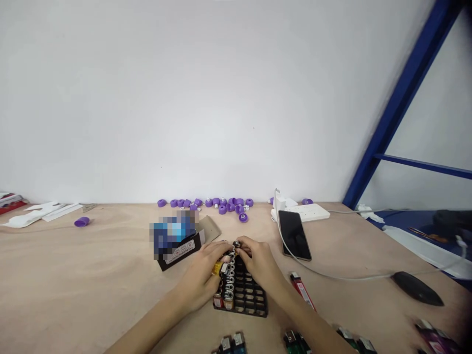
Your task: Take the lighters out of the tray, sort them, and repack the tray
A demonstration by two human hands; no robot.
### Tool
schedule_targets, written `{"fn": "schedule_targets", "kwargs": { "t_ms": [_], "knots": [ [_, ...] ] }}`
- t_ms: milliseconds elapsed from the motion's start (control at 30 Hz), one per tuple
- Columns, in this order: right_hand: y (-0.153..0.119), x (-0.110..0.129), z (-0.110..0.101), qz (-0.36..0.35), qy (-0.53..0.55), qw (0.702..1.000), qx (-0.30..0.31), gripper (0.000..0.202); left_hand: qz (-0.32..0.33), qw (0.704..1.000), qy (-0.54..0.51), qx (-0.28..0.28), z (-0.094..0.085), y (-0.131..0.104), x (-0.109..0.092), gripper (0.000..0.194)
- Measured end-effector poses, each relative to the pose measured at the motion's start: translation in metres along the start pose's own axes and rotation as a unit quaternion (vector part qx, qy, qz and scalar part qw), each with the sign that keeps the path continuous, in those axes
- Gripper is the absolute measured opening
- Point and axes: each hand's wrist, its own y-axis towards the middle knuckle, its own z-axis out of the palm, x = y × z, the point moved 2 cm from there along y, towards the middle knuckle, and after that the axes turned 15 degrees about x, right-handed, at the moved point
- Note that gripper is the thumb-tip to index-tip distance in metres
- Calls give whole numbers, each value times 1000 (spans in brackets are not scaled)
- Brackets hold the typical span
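A black slotted tray [250, 297] lies on the table in front of me, with lighters [229, 295] standing upright in its left rows and open slots on its right side. My left hand [199, 275] is closed around a yellow lighter [217, 268] at the tray's left side. At the far end of the tray, my right hand [261, 263] pinches a lighter [236, 244] by its metal top; its lower part is hidden. A red lighter [302, 291] lies to the right, beside my right forearm.
Several lighters [238, 342] lie along the near edge. Behind the tray is a black box [180, 253], its top blurred. Purple caps [222, 209] line the wall. A phone [294, 235], white power strip [311, 212], cable [332, 278] and black mouse-shaped object [416, 288] lie on the right.
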Motion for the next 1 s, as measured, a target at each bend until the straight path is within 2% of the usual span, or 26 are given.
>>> {"fn": "schedule_targets", "kwargs": {
  "t_ms": [200, 333, 433, 500, 633, 733, 833, 933, 1000],
  "knots": [
    [-1, -4, 3, -22, -27, 999, 37, 43, -32, 995, -76, -60, -6, 0, -8, 31],
    [0, 7, -15, 0, -20, 1000, -1, 42, -63, 980, -169, -89, -14, 2, -20, 35],
    [-5, 33, -33, -12, 4, 1000, -8, 31, -83, 959, -265, -48, -13, 4, -29, 39],
    [-11, 57, -40, -47, 30, 998, 7, 25, -96, 941, -324, -3, -7, 3, -35, 40],
    [-27, 97, -39, -100, 30, 992, 74, 17, -106, 908, -397, 79, 6, -3, -49, 40],
    [-31, 106, -34, -88, 20, 991, 98, 5, -99, 897, -415, 118, 8, -8, -58, 44],
    [-29, 102, -39, -77, 90, 990, 76, 6, -75, 903, -402, 134, 1, -7, -59, 34],
    [-23, 92, -47, -61, 165, 983, 60, 11, -62, 943, -304, 123, -13, -4, -51, 30],
    [-21, 87, -52, -39, 165, 984, 46, 13, -75, 961, -241, 109, -24, -3, -44, 30]
  ]
}}
